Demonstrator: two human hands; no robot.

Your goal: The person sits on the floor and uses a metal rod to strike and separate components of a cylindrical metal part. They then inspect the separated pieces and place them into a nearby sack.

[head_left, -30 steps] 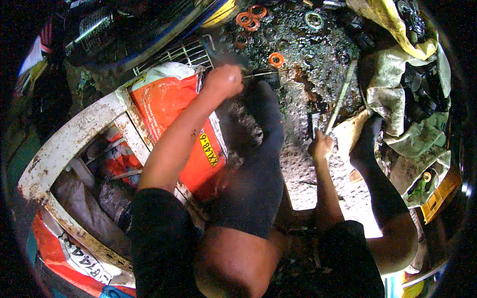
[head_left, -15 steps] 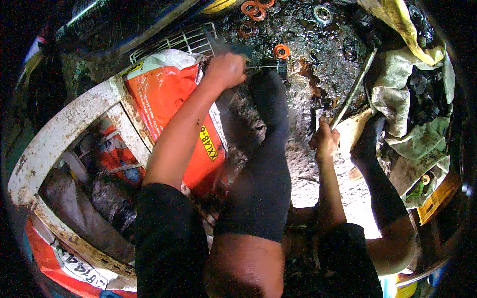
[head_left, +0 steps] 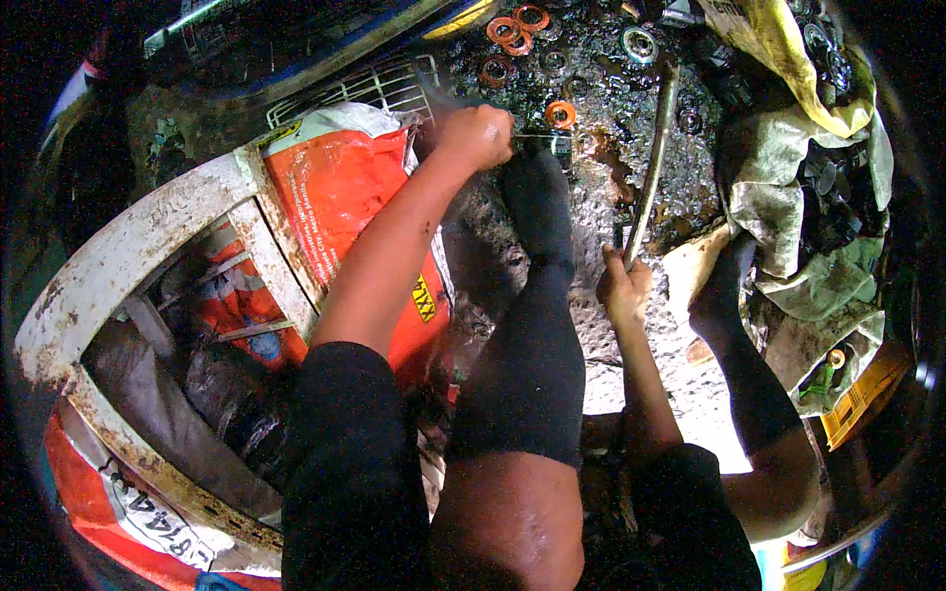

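Note:
My left hand [head_left: 480, 136] is closed in a fist beyond my left knee. From it a thin metal rod [head_left: 537, 136] points right, over the foot end of my dark-covered leg; whatever the rod's far end touches is too dark to make out. My right hand [head_left: 625, 288] is wrapped round the lower end of a long, pale, slightly bent stick [head_left: 652, 167], which leans up and away over the ground between my legs. Whether its far end carries a head is unclear. Just beyond the thin rod lies an orange ring-shaped part [head_left: 560, 114].
Several orange rings [head_left: 509, 32] and a pale metal ring [head_left: 640, 45] lie on wet, oily ground. At left are a rusty white frame [head_left: 148, 222] and a red sack [head_left: 330, 187], with a white wire rack [head_left: 384, 87] behind. A dirty cloth sack [head_left: 774, 187] holds dark parts at right.
The long stick has swung left and stands steeper, my right hand moving slightly left and down with it. My left fist has shifted a little to the right in the view.

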